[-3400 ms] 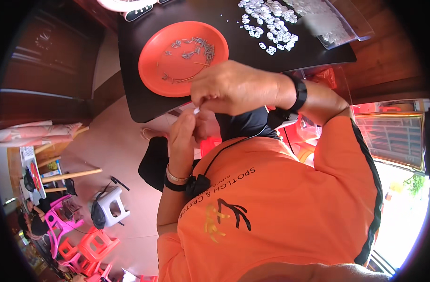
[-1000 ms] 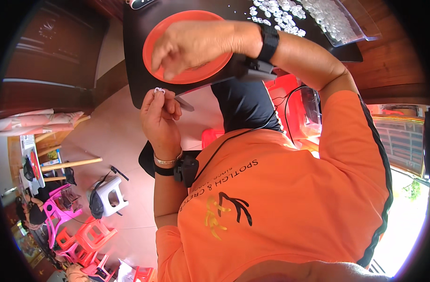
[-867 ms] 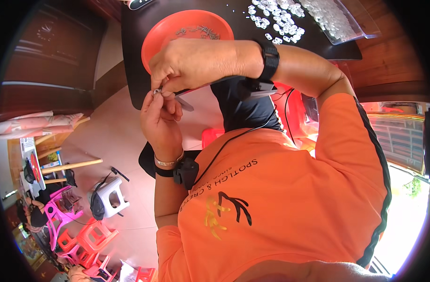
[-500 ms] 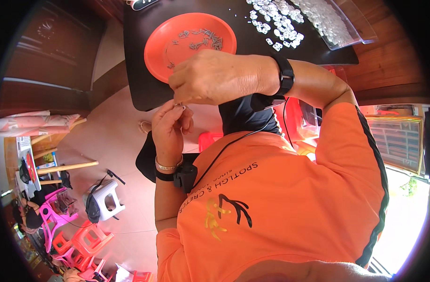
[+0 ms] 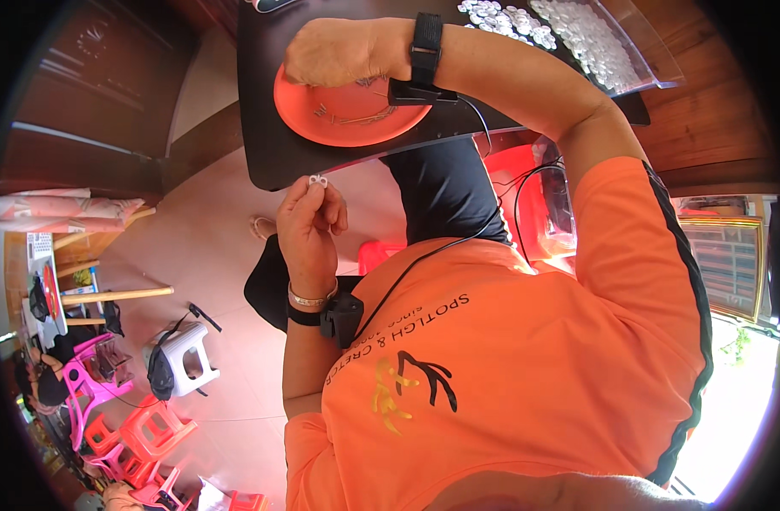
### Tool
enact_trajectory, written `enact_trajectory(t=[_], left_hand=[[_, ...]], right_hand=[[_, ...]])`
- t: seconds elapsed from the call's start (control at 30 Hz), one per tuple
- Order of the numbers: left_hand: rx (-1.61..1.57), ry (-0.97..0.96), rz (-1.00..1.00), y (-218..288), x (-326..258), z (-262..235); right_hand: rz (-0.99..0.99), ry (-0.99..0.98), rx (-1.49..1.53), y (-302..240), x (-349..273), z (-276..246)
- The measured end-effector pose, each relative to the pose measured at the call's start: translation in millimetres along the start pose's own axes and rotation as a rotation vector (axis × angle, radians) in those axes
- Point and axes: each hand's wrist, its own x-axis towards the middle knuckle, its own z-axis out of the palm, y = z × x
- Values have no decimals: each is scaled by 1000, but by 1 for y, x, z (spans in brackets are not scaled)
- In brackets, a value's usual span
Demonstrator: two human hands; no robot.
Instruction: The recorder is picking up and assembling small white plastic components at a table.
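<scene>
My left hand (image 5: 309, 226) is raised below the edge of the black table (image 5: 266, 149) and pinches a small white piece (image 5: 318, 180) between thumb and fingertips. My right hand (image 5: 334, 53) reaches across the table, fingers curled down over the far side of the orange plate (image 5: 347, 123). What its fingers hold is hidden. A few thin small parts (image 5: 360, 112) lie in the plate. A heap of small white pieces (image 5: 509, 17) lies on the table to the right, next to a clear plastic bag (image 5: 607, 47) of more of them.
A red plastic stool (image 5: 526, 175) stands under the table by my legs. On the tiled floor to the left are a white stool (image 5: 181, 362) and pink and red plastic chairs (image 5: 109, 409). Dark wooden furniture (image 5: 92, 94) stands at the upper left.
My right hand has left my left hand and moved up over the orange plate. My left hand has dropped slightly, still pinching the white piece.
</scene>
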Motion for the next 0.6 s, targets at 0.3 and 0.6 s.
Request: enact_trajectory(t=[0.3,0.6], left_hand=[[-26,-27,20,1,1,-4],[-2,0,42,6,2,-1]], right_hand=[[-107,-183,-96,3,17,8],[266,-150,283,-10,3,-12]])
